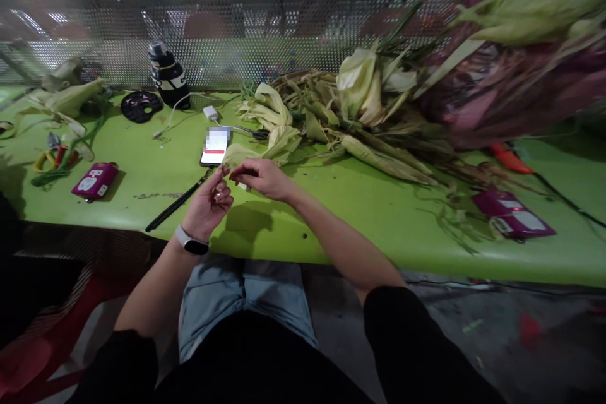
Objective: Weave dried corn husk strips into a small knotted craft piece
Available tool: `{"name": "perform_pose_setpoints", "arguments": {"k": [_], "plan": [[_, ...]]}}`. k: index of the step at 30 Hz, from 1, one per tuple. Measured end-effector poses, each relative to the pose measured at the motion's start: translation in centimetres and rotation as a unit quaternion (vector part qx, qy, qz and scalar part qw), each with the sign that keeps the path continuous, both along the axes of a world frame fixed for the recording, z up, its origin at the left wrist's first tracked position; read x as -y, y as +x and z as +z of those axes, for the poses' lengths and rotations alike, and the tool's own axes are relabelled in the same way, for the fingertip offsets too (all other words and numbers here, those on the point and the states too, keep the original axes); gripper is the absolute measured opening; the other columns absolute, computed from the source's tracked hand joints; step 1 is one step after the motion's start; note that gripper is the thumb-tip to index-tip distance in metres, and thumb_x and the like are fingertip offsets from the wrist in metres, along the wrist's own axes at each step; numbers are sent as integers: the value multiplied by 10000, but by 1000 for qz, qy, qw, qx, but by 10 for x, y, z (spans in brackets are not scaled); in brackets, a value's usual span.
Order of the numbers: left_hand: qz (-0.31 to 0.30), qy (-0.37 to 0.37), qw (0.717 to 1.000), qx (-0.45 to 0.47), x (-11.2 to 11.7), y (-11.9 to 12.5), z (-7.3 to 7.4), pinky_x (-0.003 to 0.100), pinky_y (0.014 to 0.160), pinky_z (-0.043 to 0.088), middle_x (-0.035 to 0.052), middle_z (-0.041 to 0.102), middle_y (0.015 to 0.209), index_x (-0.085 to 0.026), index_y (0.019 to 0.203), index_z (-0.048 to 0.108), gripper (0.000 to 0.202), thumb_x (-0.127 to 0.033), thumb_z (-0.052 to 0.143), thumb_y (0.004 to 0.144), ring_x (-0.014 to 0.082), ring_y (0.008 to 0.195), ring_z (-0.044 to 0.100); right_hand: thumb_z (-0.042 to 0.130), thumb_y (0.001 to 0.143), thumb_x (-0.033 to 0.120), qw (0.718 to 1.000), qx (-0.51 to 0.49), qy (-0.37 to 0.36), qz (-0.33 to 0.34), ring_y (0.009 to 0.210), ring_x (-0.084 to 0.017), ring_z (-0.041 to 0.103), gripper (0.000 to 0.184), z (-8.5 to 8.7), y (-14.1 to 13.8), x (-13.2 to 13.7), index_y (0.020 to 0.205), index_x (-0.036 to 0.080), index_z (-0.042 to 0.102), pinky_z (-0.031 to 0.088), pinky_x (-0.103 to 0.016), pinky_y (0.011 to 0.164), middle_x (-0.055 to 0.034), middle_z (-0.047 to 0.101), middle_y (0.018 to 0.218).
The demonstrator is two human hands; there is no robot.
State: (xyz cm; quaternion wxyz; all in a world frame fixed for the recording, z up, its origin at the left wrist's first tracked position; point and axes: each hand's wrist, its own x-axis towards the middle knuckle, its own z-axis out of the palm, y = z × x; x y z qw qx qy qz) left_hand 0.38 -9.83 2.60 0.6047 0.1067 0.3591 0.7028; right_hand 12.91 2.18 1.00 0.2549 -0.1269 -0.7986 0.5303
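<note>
My left hand [211, 201], with a grey-banded watch [192, 241] on its wrist, has its fingers curled in a pinch. The pale tip of a corn husk leaf [246, 154] is at its fingertips. Close beside it, my right hand [263, 178] is bent, with thumb and fingers drawn together near the same tip. Whatever lies between the right fingers is too small to make out. Just behind the hands lies a phone [215, 146] with a lit screen and a black wrist strap [178, 203].
A pile of dried and green corn husks [360, 107] covers the back right of the green table [284, 221]. Around it are a pinkish bag [516, 88], purple devices [95, 181] [514, 213], a black bottle [169, 79], a white charger [210, 113] and scissors [47, 158].
</note>
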Motion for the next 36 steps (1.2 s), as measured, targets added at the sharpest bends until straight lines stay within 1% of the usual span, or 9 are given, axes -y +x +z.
{"name": "perform_pose_setpoints", "arguments": {"k": [4,7,10,14,20,24,28,33,36], "plan": [[96,3,983,-156,-2,3,-11,132,433,335,-47,540,569,-139,783,683,136,-248,765,786,14,448,443,594,902,284,990,15,136,-28,782,-153,592,138,14,7,6,889,160,654,479,-308,749,-47,670,870],[115,9,966,-233,-4,4,-18,153,465,353,-39,545,541,-151,715,677,194,-302,789,761,31,457,456,564,930,269,976,16,215,-39,848,-174,578,129,20,9,11,881,173,635,469,-334,807,-57,643,908],[121,22,954,-275,-5,3,-22,164,490,368,-35,557,535,-164,707,684,207,-335,789,758,44,474,481,546,943,269,965,11,245,-88,964,-209,575,126,22,10,16,887,185,623,478,-374,869,-93,609,1070],[94,29,951,-292,-2,2,-22,173,549,418,-9,614,595,-157,772,728,188,-335,788,757,58,534,540,523,950,265,974,-21,205,-89,1083,-226,571,111,21,10,17,908,194,598,488,-413,937,-122,527,1330],[27,10,974,-225,4,-4,-16,203,653,500,37,707,756,-143,824,751,183,-276,815,715,80,633,613,521,950,302,996,-52,67,-24,898,-174,638,121,16,9,9,937,187,555,529,-367,855,-83,664,1034],[54,24,966,-252,8,-7,-14,221,714,527,41,719,802,-156,818,751,136,-255,791,734,97,692,645,558,932,334,998,-66,18,-13,958,-172,636,141,14,7,7,936,193,552,508,-358,907,-81,667,1080],[130,82,916,-371,15,-8,-1,227,801,516,44,701,866,-196,895,757,159,-166,772,740,116,813,643,560,929,337,998,-56,36,-14,985,-180,624,151,11,7,5,930,187,555,488,-360,914,-96,668,1114],[61,139,797,-584,22,-16,18,326,955,476,59,657,991,-235,895,772,361,-30,797,599,199,1016,591,567,925,367,998,-54,37,-1,992,-185,620,175,10,7,4,940,193,554,487,-364,912,-95,666,1092],[73,140,772,-615,23,-19,20,344,930,476,56,644,970,-242,904,760,369,-54,811,591,218,1003,571,565,926,357,998,-61,28,4,976,-181,624,165,11,7,5,930,193,546,490,-365,904,-100,666,1101]]}}
